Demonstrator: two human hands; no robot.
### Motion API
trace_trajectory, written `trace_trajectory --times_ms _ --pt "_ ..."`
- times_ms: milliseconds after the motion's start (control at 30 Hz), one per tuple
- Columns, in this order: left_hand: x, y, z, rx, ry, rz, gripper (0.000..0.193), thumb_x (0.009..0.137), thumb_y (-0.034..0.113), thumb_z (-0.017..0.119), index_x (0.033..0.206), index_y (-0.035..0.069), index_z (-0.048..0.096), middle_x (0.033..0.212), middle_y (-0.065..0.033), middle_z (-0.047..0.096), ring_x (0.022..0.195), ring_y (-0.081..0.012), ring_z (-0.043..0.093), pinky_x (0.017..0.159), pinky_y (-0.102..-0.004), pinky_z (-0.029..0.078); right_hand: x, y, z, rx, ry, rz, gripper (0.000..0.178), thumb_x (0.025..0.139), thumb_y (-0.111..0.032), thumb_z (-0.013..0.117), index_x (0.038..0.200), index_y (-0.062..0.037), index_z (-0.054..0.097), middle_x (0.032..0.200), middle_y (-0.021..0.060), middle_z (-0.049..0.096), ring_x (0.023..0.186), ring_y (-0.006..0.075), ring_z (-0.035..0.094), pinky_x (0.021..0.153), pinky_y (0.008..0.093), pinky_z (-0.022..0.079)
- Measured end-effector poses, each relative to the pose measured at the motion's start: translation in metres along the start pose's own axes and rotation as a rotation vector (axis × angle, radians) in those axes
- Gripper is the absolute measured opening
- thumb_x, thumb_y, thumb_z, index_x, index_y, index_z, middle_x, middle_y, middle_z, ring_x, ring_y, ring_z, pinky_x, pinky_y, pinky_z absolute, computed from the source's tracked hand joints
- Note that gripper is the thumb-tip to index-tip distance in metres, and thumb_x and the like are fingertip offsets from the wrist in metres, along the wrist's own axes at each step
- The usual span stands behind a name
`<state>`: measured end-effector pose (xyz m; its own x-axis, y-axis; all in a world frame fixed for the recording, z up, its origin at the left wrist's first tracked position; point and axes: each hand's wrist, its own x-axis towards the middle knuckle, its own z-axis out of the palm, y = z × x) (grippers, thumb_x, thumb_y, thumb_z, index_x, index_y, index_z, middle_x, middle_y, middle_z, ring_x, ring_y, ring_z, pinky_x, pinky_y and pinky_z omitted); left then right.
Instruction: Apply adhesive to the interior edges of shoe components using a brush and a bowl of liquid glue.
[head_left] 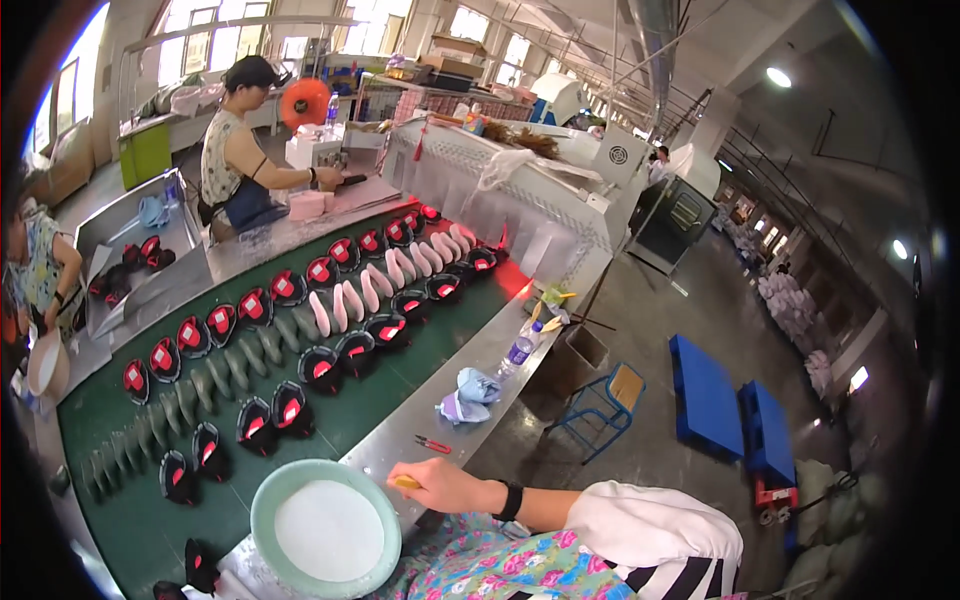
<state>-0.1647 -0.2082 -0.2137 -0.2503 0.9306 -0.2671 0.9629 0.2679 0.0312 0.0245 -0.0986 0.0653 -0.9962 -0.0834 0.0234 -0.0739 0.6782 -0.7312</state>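
Observation:
My right hand [440, 485] is closed around a short yellow handle [404, 482] at the metal table edge, just right of a pale green bowl. What sits at the end of that handle does not show. White liquid [330, 530] fills much of the bowl [268, 505]. My left hand is not in view. At the bottom left, a black shoe upper [200, 567] lies close to the bowl. Rows of black uppers with red insides [288, 405] run along the green conveyor belt [330, 440], with pink soles [352, 300] and grey-green soles [205, 388] between them.
Red-handled snips [432, 443], a bluish cloth bundle [470, 395] and a water bottle [520, 350] lie along the metal ledge [400, 440]. A co-worker [245, 150] stands across the belt. A stool [605, 405] and blue pallets [705, 395] are on the right.

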Motion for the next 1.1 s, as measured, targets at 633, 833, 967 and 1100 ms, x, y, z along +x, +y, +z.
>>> trace_trajectory --times_ms 633,833,967,1100 --pt "-0.068 0.045 0.221 -0.277 -0.061 -0.032 0.045 0.086 0.048 0.057 0.112 0.012 0.069 0.114 -0.0146 0.066 0.108 -0.032 0.061 0.093 -0.0463 0.044 0.007 -0.018 0.062 0.047 0.003 0.13 0.014 0.091 -0.014 0.061 0.1 -0.0035 0.064 0.082 0.015 0.067 0.073 0.0297 0.066 0.065 0.0345 0.05" --pt "-0.072 0.071 0.269 -0.405 -0.061 -0.025 0.044 0.085 0.046 0.058 0.111 0.012 0.069 0.114 -0.0147 0.066 0.107 -0.0318 0.062 0.092 -0.0458 0.045 0.033 -0.026 0.072 0.002 0.006 0.149 0.014 0.091 -0.015 0.061 0.099 -0.0027 0.063 0.082 0.0166 0.066 0.071 0.03 0.065 0.064 0.0335 0.05" --pt "-0.075 0.072 0.277 -0.457 -0.062 -0.019 0.044 0.085 0.046 0.059 0.111 0.012 0.069 0.114 -0.0148 0.066 0.106 -0.0317 0.062 0.091 -0.0455 0.046 0.055 -0.033 0.075 -0.089 -0.016 0.143 0.012 0.091 -0.013 0.062 0.095 -0.0013 0.063 0.078 0.0135 0.065 0.068 0.0246 0.064 0.062 0.0311 0.05" --pt "-0.084 0.077 0.272 -0.506 -0.074 -0.018 0.043 0.084 0.045 0.06 0.11 0.012 0.069 0.114 -0.015 0.066 0.105 -0.0316 0.063 0.09 -0.0452 0.047 0.069 -0.053 0.065 -0.176 0.019 0.078 0.012 0.092 -0.012 0.061 0.091 -0.0001 0.063 0.072 0.0088 0.064 0.064 0.0176 0.064 0.06 0.0293 0.05"
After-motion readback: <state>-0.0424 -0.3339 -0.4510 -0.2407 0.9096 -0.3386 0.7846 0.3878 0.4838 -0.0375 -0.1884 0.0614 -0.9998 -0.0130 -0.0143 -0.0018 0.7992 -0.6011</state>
